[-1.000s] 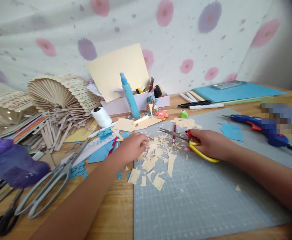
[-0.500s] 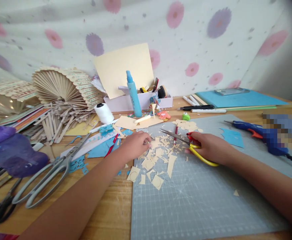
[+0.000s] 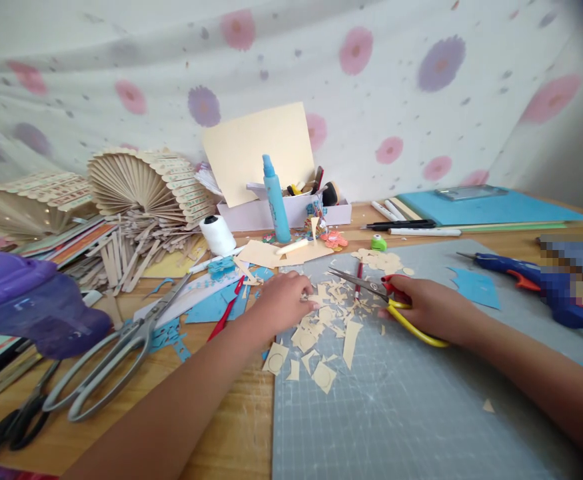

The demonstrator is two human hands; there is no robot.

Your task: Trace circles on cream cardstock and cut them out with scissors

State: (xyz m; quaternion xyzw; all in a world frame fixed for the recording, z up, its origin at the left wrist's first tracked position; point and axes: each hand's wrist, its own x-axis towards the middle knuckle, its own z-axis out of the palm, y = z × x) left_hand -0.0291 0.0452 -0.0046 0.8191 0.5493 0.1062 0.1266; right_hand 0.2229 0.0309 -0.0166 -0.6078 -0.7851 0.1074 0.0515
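right hand (image 3: 424,305) gripping yellow-handled scissors (image 3: 374,287), left hand (image 3: 282,301) curled, its hold unclear, cream paper scraps (image 3: 327,315) between the hands

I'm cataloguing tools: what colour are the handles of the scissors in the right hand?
The handles are yellow and red, best seen in the head view.

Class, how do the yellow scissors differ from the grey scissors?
The yellow scissors are held in the right hand; the grey scissors lie unheld on the table. The yellow scissors' tips point left; the grey scissors' tips point forward and right. Both have metallic-looking blades.
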